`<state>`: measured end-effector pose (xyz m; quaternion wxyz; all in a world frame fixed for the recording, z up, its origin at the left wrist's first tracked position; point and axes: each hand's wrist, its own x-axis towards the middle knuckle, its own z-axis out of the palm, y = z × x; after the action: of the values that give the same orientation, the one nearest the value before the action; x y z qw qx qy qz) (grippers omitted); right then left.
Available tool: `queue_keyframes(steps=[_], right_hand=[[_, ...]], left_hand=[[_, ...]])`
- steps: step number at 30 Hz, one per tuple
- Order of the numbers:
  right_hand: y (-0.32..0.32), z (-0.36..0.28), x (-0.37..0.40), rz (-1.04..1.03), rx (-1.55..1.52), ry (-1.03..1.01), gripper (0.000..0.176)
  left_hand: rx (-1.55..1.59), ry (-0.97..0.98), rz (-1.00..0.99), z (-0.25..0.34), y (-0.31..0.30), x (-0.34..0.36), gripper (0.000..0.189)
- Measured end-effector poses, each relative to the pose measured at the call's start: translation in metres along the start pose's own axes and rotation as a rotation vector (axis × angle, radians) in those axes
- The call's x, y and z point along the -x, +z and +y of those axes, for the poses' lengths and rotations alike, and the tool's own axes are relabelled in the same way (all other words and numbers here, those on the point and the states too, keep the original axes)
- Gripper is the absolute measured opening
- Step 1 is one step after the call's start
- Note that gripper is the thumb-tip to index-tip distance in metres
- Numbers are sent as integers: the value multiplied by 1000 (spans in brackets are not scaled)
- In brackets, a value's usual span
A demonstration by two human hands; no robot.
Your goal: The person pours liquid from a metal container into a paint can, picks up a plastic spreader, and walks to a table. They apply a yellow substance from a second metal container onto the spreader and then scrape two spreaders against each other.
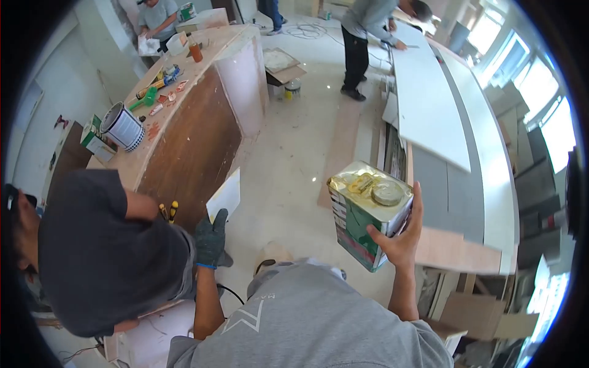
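Note:
My right hand grips a rectangular metal can by its side, thumb across the front and fingers behind. The can has a green and white label, a round cap on its top, and yellowish residue smeared around that cap. It is tilted, held up above the floor. On my left hand is a dark grey work glove with a blue cuff. Its fingers are closed on the lower edge of a flat white piece of sheet, which points up and away from me.
A person in a dark shirt sits close on my left. A curved wooden counter carries an empty-looking pail, tools and a bottle. White panels lie on a bench at right, where another person leans over. Cables lie on the floor.

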<state>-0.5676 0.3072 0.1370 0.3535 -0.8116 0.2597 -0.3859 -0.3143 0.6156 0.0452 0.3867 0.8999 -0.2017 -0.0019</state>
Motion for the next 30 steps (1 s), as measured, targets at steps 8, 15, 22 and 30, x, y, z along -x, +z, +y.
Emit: queue_keyframes(steps=[8,15,22,30], right_hand=[[78,50,-169,102,55,19,110],[134,71,-295,267,-56,108,108],[194,134,-437,208,151,84,106],[268,211,-626,-42,108,-3,107]], left_hand=[[207,-47,-50,28,64,-227,37],[343,324,-240,102,147,-427,34],[225,509,-289,153,242,-574,30],[-17,38,-90,116,280,-695,35]])
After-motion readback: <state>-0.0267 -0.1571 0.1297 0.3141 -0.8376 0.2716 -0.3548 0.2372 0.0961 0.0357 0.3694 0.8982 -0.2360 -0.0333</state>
